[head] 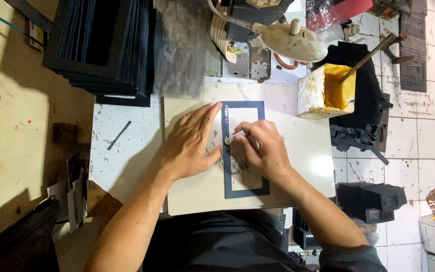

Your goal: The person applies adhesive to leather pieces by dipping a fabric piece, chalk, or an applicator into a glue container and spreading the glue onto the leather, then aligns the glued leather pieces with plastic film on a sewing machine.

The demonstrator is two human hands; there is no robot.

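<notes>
Forearms come up from the near edge, yours, and meet over a pale board (197, 191) that lies on the table (122, 151). Your left hand (190, 143) lies flat and open, fingers spread and palm down, pressing on the board with its fingertips reaching the left strip of a dark rectangular frame (226, 176). That frame lies flat on the board, a thin navy border around an open middle, long side running near to far, just right of your left hand. Your right hand (258, 146) is closed around a small pale tool (231, 139), whose tip touches the frame's left strip; the rest of the tool is hidden in your fingers. Right of the board, beyond its far corner, stands a white tub of yellow glue (325, 90) with a stick (368, 55) leaning out of it. Left of centre, farther off, a tall stack of dark frames (101, 45) rests at the table's far side, with a crumpled clear plastic sheet (179, 45) just beside it. Farthest, a pale lamp head (290, 41) on a flexible metal neck hangs over the board's far edge.
</notes>
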